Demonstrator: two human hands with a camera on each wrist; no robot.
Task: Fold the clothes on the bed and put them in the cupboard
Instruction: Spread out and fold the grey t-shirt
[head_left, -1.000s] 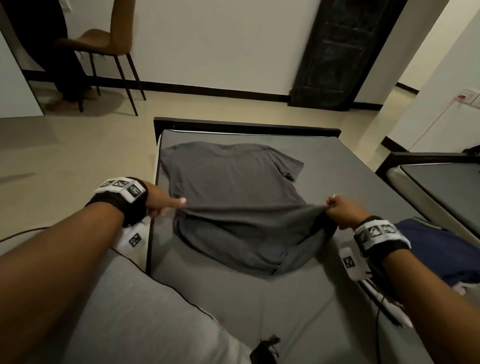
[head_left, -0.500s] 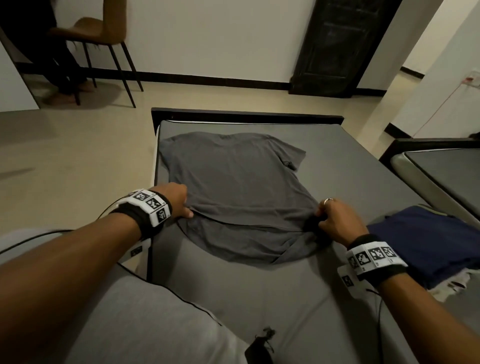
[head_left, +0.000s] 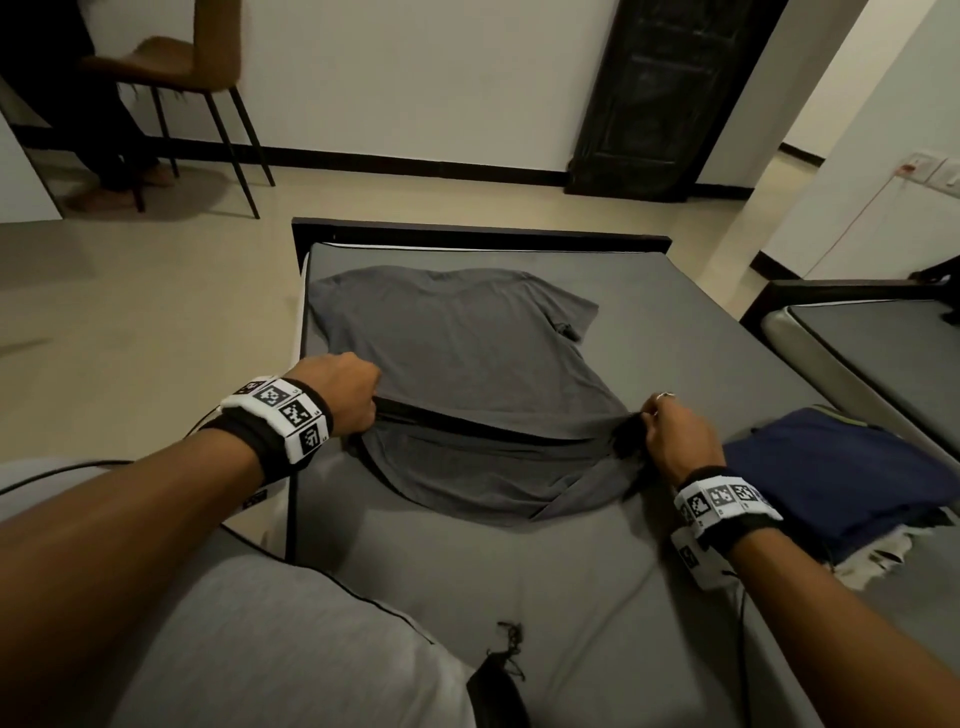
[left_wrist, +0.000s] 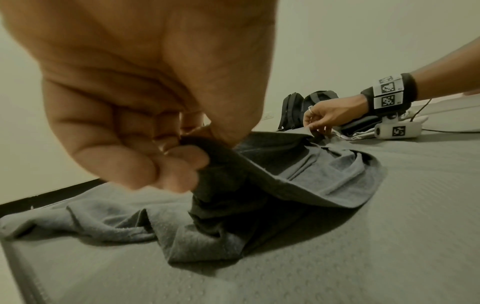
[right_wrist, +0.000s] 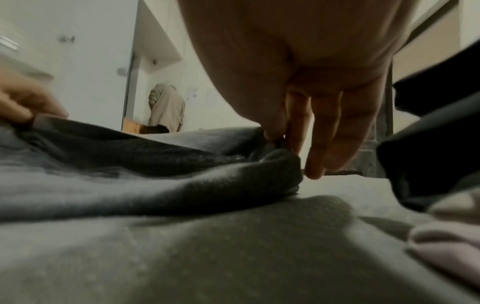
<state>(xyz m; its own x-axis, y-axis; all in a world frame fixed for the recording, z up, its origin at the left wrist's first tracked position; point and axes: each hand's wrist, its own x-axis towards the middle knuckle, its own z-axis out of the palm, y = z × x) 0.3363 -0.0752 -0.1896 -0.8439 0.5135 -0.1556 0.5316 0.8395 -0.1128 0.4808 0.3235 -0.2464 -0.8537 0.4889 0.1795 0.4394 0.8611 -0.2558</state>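
Observation:
A grey T-shirt lies spread on the grey bed, neck end away from me. Its near part is folded over into a crease running between my hands. My left hand pinches the left end of that crease; in the left wrist view the left hand has thumb and curled fingers closed on the dark cloth of the T-shirt. My right hand pinches the right end; in the right wrist view the right hand grips the T-shirt just above the sheet.
A folded navy garment sits on a small pile at the bed's right edge, close to my right wrist. A second bed stands further right. A brown chair and a dark door lie beyond the footboard.
Both hands brought the raised fold down and toward me, and they now hold it low over the bed. The view moved closer to the shirt.

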